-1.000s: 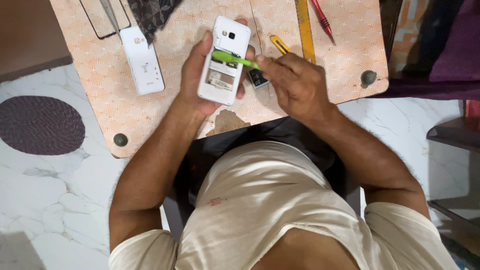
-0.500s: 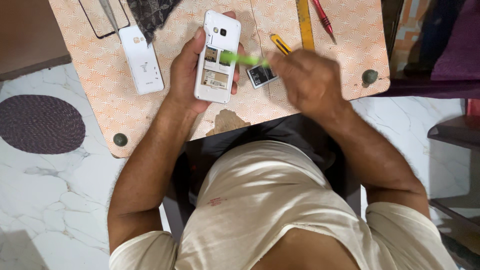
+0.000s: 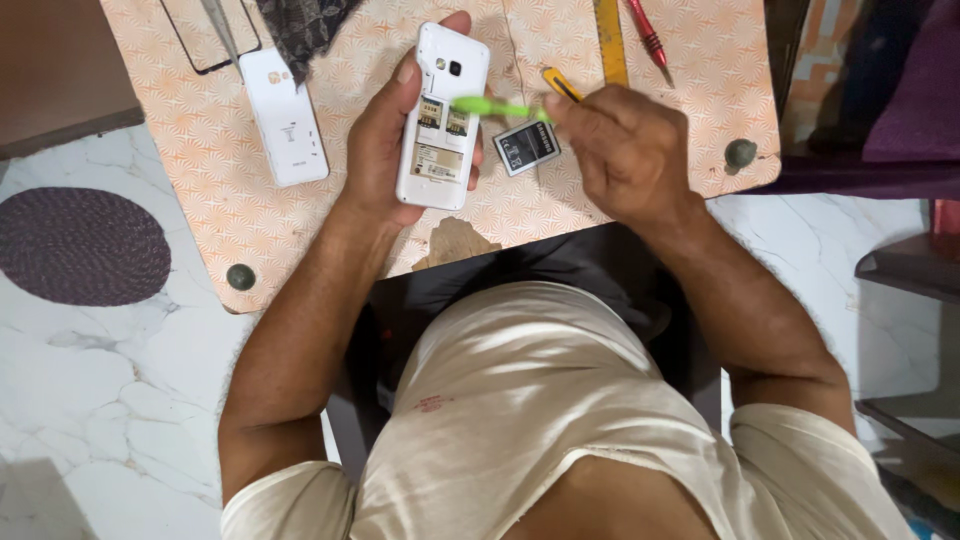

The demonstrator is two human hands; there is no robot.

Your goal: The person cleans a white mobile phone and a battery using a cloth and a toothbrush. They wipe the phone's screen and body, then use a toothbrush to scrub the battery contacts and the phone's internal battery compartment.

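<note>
My left hand (image 3: pixel 385 140) grips a white phone (image 3: pixel 442 118) with its back cover off, the inside facing up. My right hand (image 3: pixel 625 150) holds a thin green tool (image 3: pixel 495 107) whose tip rests over the phone's open back. A small grey battery (image 3: pixel 526 147) lies on the patterned orange board (image 3: pixel 640 70) between my two hands, just beside the phone.
A white back cover (image 3: pixel 285 115) lies on the board to the left, with a dark-rimmed frame (image 3: pixel 205 35) and dark cloth (image 3: pixel 300 25) behind it. A yellow ruler (image 3: pixel 608 35), a red tool (image 3: pixel 648 30) and a yellow-black tool (image 3: pixel 560 83) lie at the far right. A dark oval mat (image 3: pixel 80 245) sits on the marble floor.
The phone has been lifted and shifted slightly, its open back now more in view. My right hand has drawn the green tool across it; the battery lies exposed on the board.
</note>
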